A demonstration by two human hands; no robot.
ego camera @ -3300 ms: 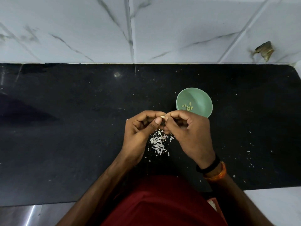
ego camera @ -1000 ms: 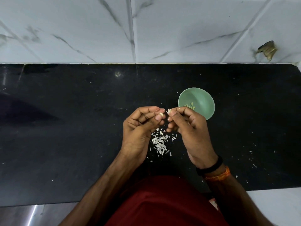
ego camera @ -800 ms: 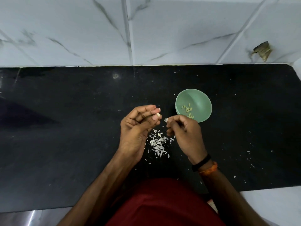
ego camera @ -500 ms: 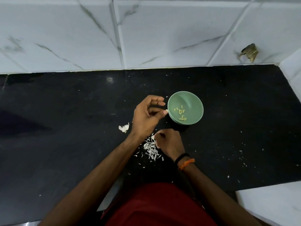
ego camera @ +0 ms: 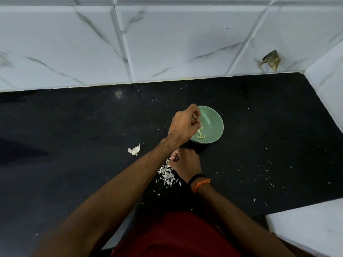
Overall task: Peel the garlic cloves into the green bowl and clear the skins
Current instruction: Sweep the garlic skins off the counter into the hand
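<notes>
The black counter (ego camera: 74, 145) runs wide and bare to the left of both hands, with the tiled wall (ego camera: 167, 43) closing it off beyond the bowl and a white ledge (ego camera: 306, 232) cutting in at the near right, so the free room for sweeping lies leftward. The green bowl (ego camera: 213, 125) sits directly under the left hand (ego camera: 183, 127), whose fingers are curled downward over the near rim; whether they are pinching a clove I cannot tell. A few peeled cloves (ego camera: 201, 135) lie in the bowl just below those fingertips. The right hand (ego camera: 186, 163) rests nearer the body, fingers bunched, its hold unclear, touching the pile of skins (ego camera: 168, 174). Left of that grip lies a bigger piece of garlic (ego camera: 134, 150), apart from everything. Cloves are probably small, firm and slick once bare: pinch them at the ends. The skins look papery and weightless, so gathering with a cupped palm should suit better than picking.
</notes>
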